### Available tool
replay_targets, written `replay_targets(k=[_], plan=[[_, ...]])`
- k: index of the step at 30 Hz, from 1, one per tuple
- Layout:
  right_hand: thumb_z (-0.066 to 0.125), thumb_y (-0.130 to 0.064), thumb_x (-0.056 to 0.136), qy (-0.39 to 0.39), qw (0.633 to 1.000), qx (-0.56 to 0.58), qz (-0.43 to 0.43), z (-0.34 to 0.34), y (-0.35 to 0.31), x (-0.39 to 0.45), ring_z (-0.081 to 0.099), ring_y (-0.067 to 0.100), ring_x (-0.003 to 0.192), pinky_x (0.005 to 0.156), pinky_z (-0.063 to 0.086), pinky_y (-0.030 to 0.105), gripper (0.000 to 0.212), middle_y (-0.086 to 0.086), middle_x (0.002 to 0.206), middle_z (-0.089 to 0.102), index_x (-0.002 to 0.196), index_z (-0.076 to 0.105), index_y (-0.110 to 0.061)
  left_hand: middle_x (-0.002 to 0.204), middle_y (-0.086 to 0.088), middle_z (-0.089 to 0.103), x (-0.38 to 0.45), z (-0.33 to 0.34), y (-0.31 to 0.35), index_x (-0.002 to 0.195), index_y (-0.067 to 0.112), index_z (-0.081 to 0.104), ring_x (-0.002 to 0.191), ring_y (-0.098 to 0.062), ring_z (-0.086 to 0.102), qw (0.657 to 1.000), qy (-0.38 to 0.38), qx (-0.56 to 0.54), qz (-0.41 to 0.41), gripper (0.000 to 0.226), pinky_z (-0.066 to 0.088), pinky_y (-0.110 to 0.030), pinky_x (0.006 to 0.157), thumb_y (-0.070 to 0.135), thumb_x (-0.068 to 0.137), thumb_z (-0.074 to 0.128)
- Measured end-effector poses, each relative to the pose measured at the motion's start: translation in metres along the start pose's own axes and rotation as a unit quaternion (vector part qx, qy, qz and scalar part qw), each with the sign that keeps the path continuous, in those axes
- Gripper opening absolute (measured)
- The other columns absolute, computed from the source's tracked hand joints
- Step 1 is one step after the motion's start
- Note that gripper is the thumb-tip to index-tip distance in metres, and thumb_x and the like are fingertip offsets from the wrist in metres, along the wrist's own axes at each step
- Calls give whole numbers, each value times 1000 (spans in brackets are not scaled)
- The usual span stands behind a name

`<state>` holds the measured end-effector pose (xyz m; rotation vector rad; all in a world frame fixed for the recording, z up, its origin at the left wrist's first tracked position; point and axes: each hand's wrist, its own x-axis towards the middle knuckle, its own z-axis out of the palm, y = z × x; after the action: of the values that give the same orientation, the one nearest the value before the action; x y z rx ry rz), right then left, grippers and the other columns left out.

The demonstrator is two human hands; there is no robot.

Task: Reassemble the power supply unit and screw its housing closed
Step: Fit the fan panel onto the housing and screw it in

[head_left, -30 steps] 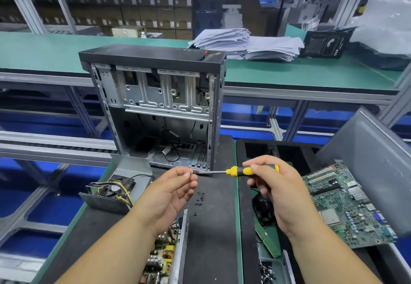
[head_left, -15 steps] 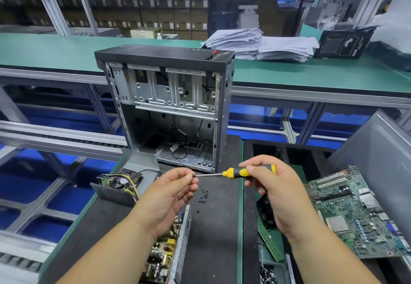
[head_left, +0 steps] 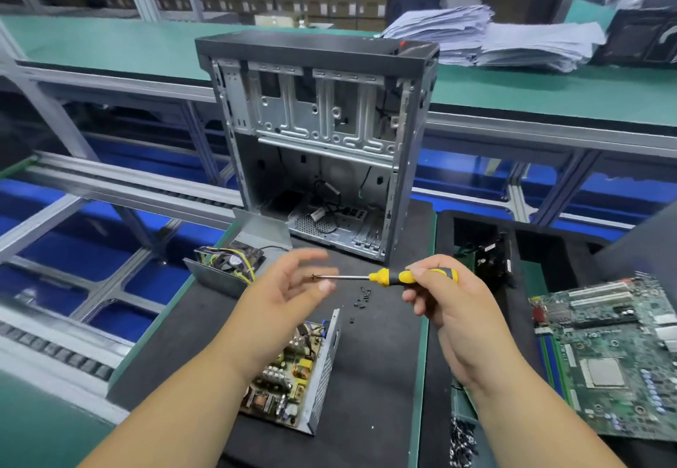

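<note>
We see the right hand (head_left: 445, 306) wrapped round the yellow-and-black handle of the screwdriver (head_left: 384, 277), shaft pointing to nine o'clock, level above the counter (head_left: 381, 376). Its tip sits just in front of the left hand (head_left: 289, 288), whose grip is apart, fingers spread and loose, holding nothing we can make out. Those fingers are blurred, so we cannot tell whether they touch the tip, and we cannot tell if a screw rides on it.

Below the left wrist, at six o'clock from the tip, we find the board tray (head_left: 293, 383) of the power supply lying on the mat, coils and capacitors showing; the forearm hides its left part. At nine o'clock from the left hand sits the cover (head_left: 227, 266), a bent grey shell with a fan and yellow wires inside, apart from the tray.

Loose screws (head_left: 362, 297) lie scattered on the mat right under the screwdriver shaft, too small to count. At twelve o'clock stands the case (head_left: 322, 145), open side towards us, cables tangled at its floor. At three o'clock a motherboard (head_left: 608, 354) lies cut off by the frame edge. Behind the right hand a dark part in the tray is hard to read. Far back at one o'clock, paper stacks (head_left: 487, 39) rest on the green bench.
</note>
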<state>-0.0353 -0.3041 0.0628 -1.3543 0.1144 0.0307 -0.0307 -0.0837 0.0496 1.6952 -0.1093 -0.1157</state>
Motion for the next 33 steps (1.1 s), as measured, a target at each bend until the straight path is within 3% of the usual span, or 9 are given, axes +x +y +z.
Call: replay_targets(k=[3, 6, 7, 9, 11, 16, 19, 26, 33], plan=[[64, -24, 74, 10, 1000, 0, -2, 6, 3, 4, 54, 14, 59, 54, 44, 18, 7, 9, 67, 66, 72, 70, -23, 117, 23, 64, -1, -21, -9, 125, 44, 53, 109, 9, 57, 995, 79, 58, -2, 31, 41, -14, 85, 32, 97, 57], [64, -25, 74, 32, 999, -14, -3, 8, 6, 7, 53, 13, 58, 55, 42, 20, 6, 8, 69, 67, 74, 70, -23, 109, 16, 62, 5, -50, -29, 119, 34, 51, 101, -5, 60, 960, 198, 170, -105, 34, 46, -28, 82, 43, 89, 64], [64, -26, 74, 41, 999, -22, 1, 9, 8, 8, 52, 13, 57, 56, 41, 21, 7, 8, 69, 67, 75, 70, -23, 111, 10, 61, 8, -60, -38, 119, 28, 49, 101, -12, 60, 941, 190, 225, -165, 41, 48, -35, 86, 45, 86, 67], [64, -27, 74, 57, 998, -32, 12, 11, 12, 11, 49, 13, 55, 58, 39, 25, 7, 9, 70, 68, 74, 71, -24, 115, 3, 57, 13, -77, -55, 120, 23, 45, 103, -20, 58, 897, 103, 337, -269, 54, 45, -35, 86, 52, 81, 70], [64, -24, 76, 67, 997, -41, 21, 17, 17, 14, 48, 12, 54, 58, 37, 26, 8, 8, 69, 67, 74, 72, -24, 114, 5, 57, 15, -85, -66, 117, 25, 47, 96, -15, 57, 860, 8, 403, -314, 53, 43, -31, 76, 53, 79, 71], [64, -21, 78, 85, 995, -50, 32, 43, 27, 21, 47, 12, 53, 58, 35, 29, 8, 8, 69, 67, 76, 72, -19, 91, 14, 64, 17, -98, -77, 101, 41, 49, 80, -3, 59, 879, -71, 401, -248, 30, 41, -21, 60, 32, 79, 68], [61, -13, 88, 101, 993, -56, 30, 56, 29, 24, 46, 12, 52, 58, 35, 28, 11, 7, 68, 66, 82, 70, -15, 82, 13, 63, 23, -107, -77, 82, 38, 48, 74, 0, 57, 878, -106, 419, -205, 23, 36, -19, 54, 31, 77, 69], [61, -13, 89, 129, 990, -62, 16, 68, 29, 18, 47, 12, 54, 58, 36, 27, 11, 7, 69, 67, 82, 69, -15, 85, 2, 65, 41, -110, -78, 91, 24, 59, 83, -20, 62, 854, -183, 469, -128, 14, 52, -35, 74, 17, 78, 59], [63, -19, 85, 162, 985, -64, -1, 54, 28, 3, 46, 12, 54, 58, 34, 28, 11, 7, 69, 67, 77, 71, -21, 93, 7, 66, 62, -96, -65, 95, 33, 60, 88, -20, 63, 796, -286, 532, -41, 40, 55, -35, 77, 0, 76, 47]])
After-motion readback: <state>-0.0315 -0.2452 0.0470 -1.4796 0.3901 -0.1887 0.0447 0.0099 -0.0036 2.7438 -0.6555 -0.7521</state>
